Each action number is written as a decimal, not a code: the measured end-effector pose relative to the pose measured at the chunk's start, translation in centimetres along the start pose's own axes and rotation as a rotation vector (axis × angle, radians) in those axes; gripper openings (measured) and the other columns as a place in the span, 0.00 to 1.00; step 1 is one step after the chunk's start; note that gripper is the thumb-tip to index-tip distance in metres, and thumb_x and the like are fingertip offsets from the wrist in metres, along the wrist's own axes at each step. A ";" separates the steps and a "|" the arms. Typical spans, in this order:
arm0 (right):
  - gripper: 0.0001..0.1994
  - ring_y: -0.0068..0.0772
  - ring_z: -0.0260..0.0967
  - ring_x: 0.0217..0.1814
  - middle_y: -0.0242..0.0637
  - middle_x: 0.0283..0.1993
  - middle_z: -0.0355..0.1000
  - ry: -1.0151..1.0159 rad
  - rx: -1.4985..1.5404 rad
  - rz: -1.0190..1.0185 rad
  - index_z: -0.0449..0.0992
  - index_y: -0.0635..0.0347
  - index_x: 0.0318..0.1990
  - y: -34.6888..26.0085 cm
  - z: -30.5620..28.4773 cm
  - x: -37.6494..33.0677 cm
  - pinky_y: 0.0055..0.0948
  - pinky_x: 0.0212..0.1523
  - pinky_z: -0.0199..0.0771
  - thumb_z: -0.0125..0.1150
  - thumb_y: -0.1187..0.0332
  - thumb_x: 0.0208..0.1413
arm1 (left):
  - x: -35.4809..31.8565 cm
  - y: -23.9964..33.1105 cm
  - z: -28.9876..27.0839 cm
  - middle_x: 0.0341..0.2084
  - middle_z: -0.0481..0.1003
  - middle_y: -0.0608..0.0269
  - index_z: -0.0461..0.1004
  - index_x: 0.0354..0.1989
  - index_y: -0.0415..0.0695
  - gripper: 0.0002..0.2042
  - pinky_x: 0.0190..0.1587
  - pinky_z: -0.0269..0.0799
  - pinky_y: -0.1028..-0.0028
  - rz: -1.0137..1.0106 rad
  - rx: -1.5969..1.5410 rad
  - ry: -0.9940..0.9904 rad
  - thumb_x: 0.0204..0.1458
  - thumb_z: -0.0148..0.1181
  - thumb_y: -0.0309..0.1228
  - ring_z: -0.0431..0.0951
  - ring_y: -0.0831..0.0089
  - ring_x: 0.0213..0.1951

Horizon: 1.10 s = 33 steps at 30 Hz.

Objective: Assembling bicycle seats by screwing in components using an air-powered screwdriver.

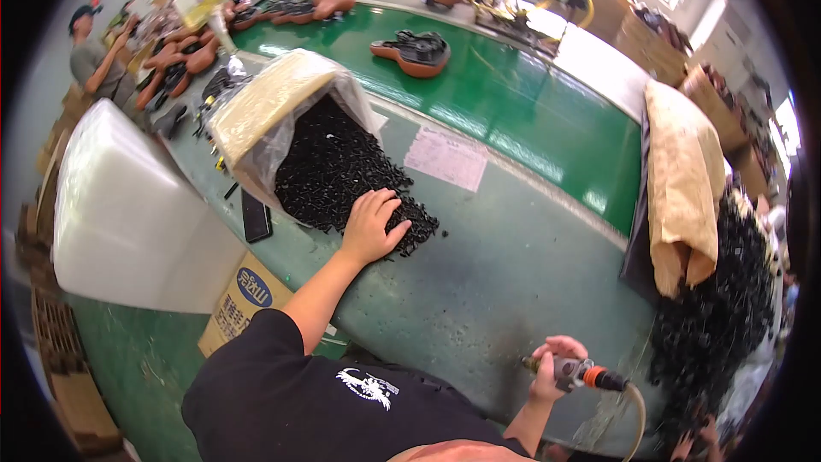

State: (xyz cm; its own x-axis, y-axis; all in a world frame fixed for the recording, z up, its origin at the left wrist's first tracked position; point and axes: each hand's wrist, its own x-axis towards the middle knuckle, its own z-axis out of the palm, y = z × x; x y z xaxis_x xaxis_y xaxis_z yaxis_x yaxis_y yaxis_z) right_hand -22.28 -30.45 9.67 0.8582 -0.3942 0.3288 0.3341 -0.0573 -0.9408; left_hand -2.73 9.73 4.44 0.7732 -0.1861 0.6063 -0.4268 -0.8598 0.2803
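My left hand (370, 227) lies with fingers spread on the near edge of a heap of small black screw-like pieces (338, 167). The heap spills onto the green worktop (479, 265) from a box (274, 90) tipped on its side and lined with clear plastic. Low on the right, my right hand (552, 368) is wrapped round an air-powered driver (575, 371) with an orange collar. A pale hose (640, 419) curves down from the tool's black end. Its tip points left, above the worktop.
Beyond the worktop runs a green conveyor belt (530, 141) carrying a brown-and-black bicycle saddle (412, 53). A paper sheet (446, 158) and phone (256, 216) lie on the worktop. A brown sack (684, 180) and black parts (714, 316) are right; a white foam roll (137, 214) is left.
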 end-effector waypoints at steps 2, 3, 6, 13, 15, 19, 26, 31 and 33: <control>0.20 0.31 0.76 0.32 0.48 0.45 0.76 0.030 0.051 -0.009 0.69 0.65 0.55 0.0 0.2 -0.1 0.31 0.37 0.82 0.58 0.85 0.54 | 0.2 0.1 -0.2 0.58 0.77 0.51 0.79 0.53 0.40 0.23 0.70 0.66 0.51 -0.004 -0.014 -0.021 0.57 0.72 0.45 0.76 0.49 0.62; 0.21 0.31 0.76 0.32 0.48 0.45 0.76 0.036 0.049 -0.013 0.69 0.65 0.55 0.3 -0.3 -0.2 0.31 0.37 0.81 0.58 0.85 0.53 | 0.3 0.2 0.0 0.57 0.77 0.51 0.80 0.53 0.41 0.23 0.70 0.66 0.51 0.007 -0.016 -0.016 0.58 0.72 0.45 0.76 0.49 0.62; 0.21 0.33 0.75 0.31 0.49 0.46 0.76 0.034 0.062 -0.003 0.69 0.65 0.54 0.3 -0.5 -0.4 0.31 0.38 0.80 0.58 0.84 0.51 | 0.0 0.1 0.5 0.57 0.77 0.51 0.80 0.53 0.42 0.22 0.71 0.66 0.51 0.022 -0.028 -0.009 0.58 0.71 0.46 0.76 0.50 0.62; 0.19 0.32 0.75 0.31 0.47 0.45 0.77 0.042 0.032 0.024 0.70 0.65 0.54 0.2 -0.8 0.1 0.31 0.38 0.80 0.57 0.83 0.52 | -0.4 0.1 0.5 0.59 0.77 0.53 0.80 0.55 0.43 0.22 0.71 0.66 0.51 -0.003 -0.017 0.002 0.59 0.71 0.45 0.76 0.51 0.63; 0.19 0.32 0.75 0.31 0.47 0.46 0.77 0.016 0.039 0.004 0.70 0.65 0.54 0.2 -1.0 0.2 0.31 0.38 0.80 0.57 0.83 0.53 | -0.3 0.0 0.5 0.59 0.77 0.53 0.80 0.54 0.43 0.22 0.71 0.66 0.51 0.000 -0.014 0.002 0.59 0.71 0.45 0.76 0.51 0.63; 0.20 0.32 0.75 0.31 0.48 0.46 0.77 0.018 0.059 -0.027 0.70 0.65 0.54 0.3 -0.9 0.1 0.32 0.38 0.80 0.57 0.84 0.53 | -0.1 0.0 0.6 0.59 0.77 0.53 0.80 0.54 0.43 0.22 0.71 0.67 0.52 -0.002 0.002 0.001 0.59 0.71 0.45 0.76 0.51 0.63; 0.21 0.32 0.74 0.30 0.50 0.46 0.76 -0.007 0.031 -0.026 0.69 0.65 0.54 0.6 -1.2 -0.2 0.32 0.39 0.80 0.57 0.84 0.51 | -0.2 0.2 0.7 0.58 0.77 0.53 0.80 0.54 0.43 0.22 0.71 0.67 0.52 0.003 -0.016 0.004 0.59 0.71 0.44 0.76 0.51 0.62; 0.19 0.31 0.75 0.31 0.48 0.46 0.77 0.018 0.056 -0.015 0.70 0.66 0.53 0.3 -0.4 0.0 0.32 0.39 0.81 0.59 0.84 0.52 | -0.2 0.2 0.6 0.58 0.77 0.52 0.80 0.54 0.43 0.22 0.71 0.67 0.52 0.006 -0.007 -0.009 0.59 0.71 0.44 0.76 0.51 0.62; 0.19 0.31 0.75 0.31 0.48 0.46 0.77 0.015 0.044 -0.004 0.70 0.66 0.53 0.2 -0.6 -0.1 0.32 0.39 0.81 0.59 0.84 0.52 | -0.2 0.3 0.5 0.58 0.77 0.52 0.80 0.54 0.43 0.22 0.70 0.67 0.52 0.003 -0.013 -0.013 0.59 0.71 0.44 0.76 0.50 0.62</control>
State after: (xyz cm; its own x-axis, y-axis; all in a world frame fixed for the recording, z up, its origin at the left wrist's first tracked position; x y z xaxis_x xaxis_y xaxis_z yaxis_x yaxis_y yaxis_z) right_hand -22.53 -31.00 9.38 0.8511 -0.4077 0.3306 0.3543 -0.0187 -0.9350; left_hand -2.78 9.30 4.08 0.7779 -0.1952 0.5973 -0.4350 -0.8532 0.2877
